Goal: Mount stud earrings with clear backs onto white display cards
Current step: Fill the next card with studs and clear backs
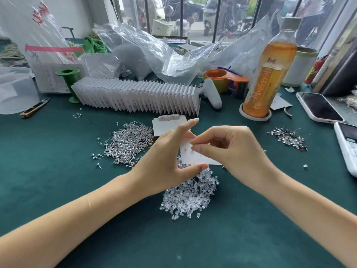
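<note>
The white display card (195,155) is held above the table (58,190), just over the heap of clear backs (188,198), with its face toward the camera and its long axis running roughly left to right, tilted slightly down at the right. The left hand (166,161) grips the card by its left part: thumb curled under the lower edge, index finger extended up past the top edge. The right hand (228,149) is directly at the card's upper middle, fingers curled and fingertips pressed together in a pinch on a small item, probably a stud; the item itself is too small to confirm. The right hand is therefore the nearer to the insertion point. A stud's post would need to point through the card face, away from the camera. The stud earrings pile (127,144) lies left of the card, beside the left hand. A row of finished cards (139,97) stands behind, well apart.
</note>
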